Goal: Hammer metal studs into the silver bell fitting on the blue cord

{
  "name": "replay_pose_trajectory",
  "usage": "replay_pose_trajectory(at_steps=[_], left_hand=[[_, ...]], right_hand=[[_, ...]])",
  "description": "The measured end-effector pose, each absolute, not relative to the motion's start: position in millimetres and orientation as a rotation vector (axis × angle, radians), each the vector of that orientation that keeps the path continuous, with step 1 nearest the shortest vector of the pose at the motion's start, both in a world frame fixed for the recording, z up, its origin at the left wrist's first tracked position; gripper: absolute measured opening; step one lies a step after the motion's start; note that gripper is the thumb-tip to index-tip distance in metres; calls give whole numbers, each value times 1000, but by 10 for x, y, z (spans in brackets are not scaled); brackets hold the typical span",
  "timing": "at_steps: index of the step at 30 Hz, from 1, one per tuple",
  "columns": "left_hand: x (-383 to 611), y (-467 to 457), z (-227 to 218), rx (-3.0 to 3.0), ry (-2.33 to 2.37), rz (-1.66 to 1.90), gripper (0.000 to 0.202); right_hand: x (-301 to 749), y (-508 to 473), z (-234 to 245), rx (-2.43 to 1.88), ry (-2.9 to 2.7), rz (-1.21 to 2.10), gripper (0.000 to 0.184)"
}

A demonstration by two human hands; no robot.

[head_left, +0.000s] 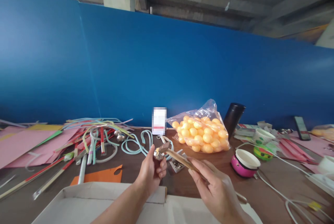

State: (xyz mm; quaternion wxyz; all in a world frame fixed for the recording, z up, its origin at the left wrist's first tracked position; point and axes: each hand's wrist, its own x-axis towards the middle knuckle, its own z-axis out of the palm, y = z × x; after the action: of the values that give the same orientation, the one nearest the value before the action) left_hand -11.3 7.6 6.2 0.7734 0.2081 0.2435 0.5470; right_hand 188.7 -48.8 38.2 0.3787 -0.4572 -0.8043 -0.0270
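Observation:
My left hand (pixel 152 170) is closed around a shiny silver ball (pixel 159 154), held up above the front of the table. In my right hand (pixel 212 180) is a wooden-handled tool (pixel 182 159), slanting up to the left. Its small brown head meets the top of the ball; I cannot make out exactly what kind of tool it is. Behind the tool's handle sits a small clear packet of dark metallic bits (pixel 177 165), partly hidden. White cardboard (pixel 104 196) lies under my forearms.
A clear bag of orange balls (pixel 200 133) stands behind my hands, beside a black bottle (pixel 234 118). Light-blue tubing (pixel 134 145) and sticks (pixel 56 175) lie left. Pink (pixel 244 163) and green (pixel 263 152) cups and a white cable (pixel 276 191) are right.

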Motion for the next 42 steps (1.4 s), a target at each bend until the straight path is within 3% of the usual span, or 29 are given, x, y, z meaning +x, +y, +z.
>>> replay_pose_trajectory(at_steps=[42], left_hand=[[-76,43,96,467,609,1195,40]], right_hand=[[1891,-510,417,-1200,-2114,-74,30]])
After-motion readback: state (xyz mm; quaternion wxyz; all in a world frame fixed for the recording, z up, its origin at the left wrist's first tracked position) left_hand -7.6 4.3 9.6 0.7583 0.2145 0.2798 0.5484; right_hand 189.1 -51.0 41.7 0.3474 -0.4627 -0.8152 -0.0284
